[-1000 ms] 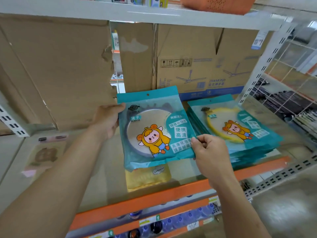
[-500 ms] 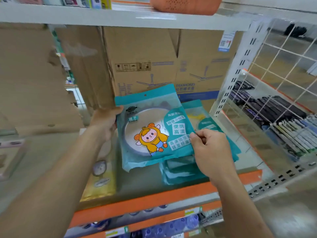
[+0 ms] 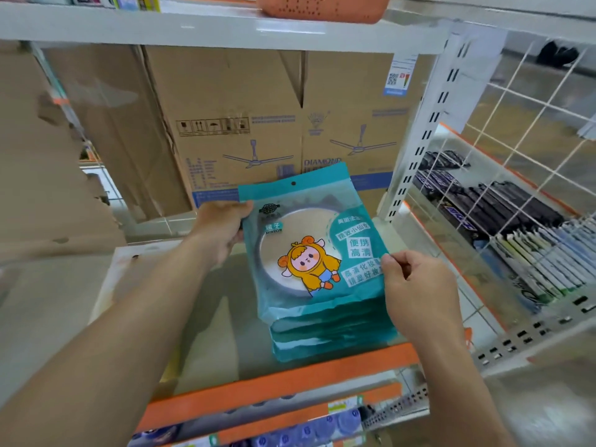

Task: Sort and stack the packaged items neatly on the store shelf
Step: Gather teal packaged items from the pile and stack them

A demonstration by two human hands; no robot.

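A teal mirror packet (image 3: 309, 240) with a cartoon figure in a yellow hood lies on top of a stack of similar teal packets (image 3: 329, 337) at the shelf's right end. My left hand (image 3: 222, 227) grips the packet's upper left corner. My right hand (image 3: 416, 285) pinches its right edge between thumb and fingers. The packet covers the tops of the ones below, so only their front edges show.
The shelf has an orange front rail (image 3: 290, 382). Cardboard fan boxes (image 3: 274, 124) stand behind the stack. A white upright post (image 3: 416, 150) and a wire grid (image 3: 529, 150) with dark packaged goods (image 3: 483, 201) lie to the right. An orange basket (image 3: 322, 8) sits above.
Both hands carried the packet to the right, from over the shelf's middle onto the teal stack. It now lies lined up over the stack.
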